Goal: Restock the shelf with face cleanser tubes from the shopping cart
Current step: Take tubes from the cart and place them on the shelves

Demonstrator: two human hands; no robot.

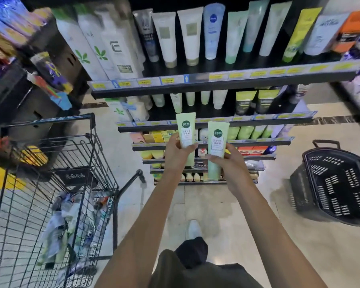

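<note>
I hold two pale green face cleanser tubes upright in front of the shelf unit. My left hand (176, 153) grips the left tube (185, 129) around its lower half. My right hand (227, 161) grips the right tube (217, 140), which sits slightly lower. Both tubes hover level with the second shelf (216, 121), where similar pale green tubes (190, 98) stand in a row. The black wire shopping cart (50, 183) stands at my left with several wrapped packs in its bottom.
The top shelf (216, 80) carries tall white, blue and green tubes and boxes. Lower shelves hold yellow and orange products. A black plastic basket (337, 183) lies on the floor at the right. Dark display racks stand at the far left. My foot (194, 228) is on the tiled floor.
</note>
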